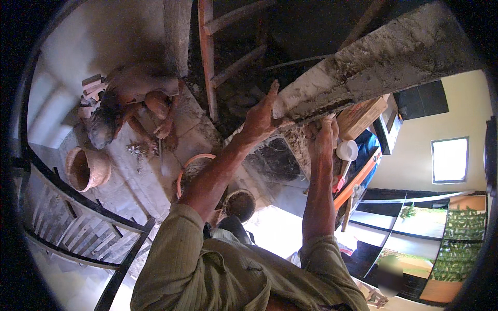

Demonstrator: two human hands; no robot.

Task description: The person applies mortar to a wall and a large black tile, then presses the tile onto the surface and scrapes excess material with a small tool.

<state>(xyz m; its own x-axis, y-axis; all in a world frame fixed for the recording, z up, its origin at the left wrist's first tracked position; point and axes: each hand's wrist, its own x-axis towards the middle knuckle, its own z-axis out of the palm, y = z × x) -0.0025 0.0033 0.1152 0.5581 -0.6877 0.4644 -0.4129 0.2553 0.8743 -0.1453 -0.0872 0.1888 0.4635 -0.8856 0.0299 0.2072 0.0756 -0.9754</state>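
my left fingers (274, 89) are spread wide in a v against the near end of a long grey beam (363, 78), braced there rather than closed round it. my right fingers (328, 124) are bent in at its lower edge; i cannot tell whether they have hold of anything. the beam slants from between my hands to the upper right. i judge the step in hand to be steadying or working along this edge; the next move likely calls for even pressure from both sides. the beam is straight-sided, its faces rough and blotched, seemingly crusted with mortar. nearby are a smooth white tub (346, 150), a ladder (206, 57) of weathered wood, and, on the floor, a rounded clay-coloured bowl (102, 168).
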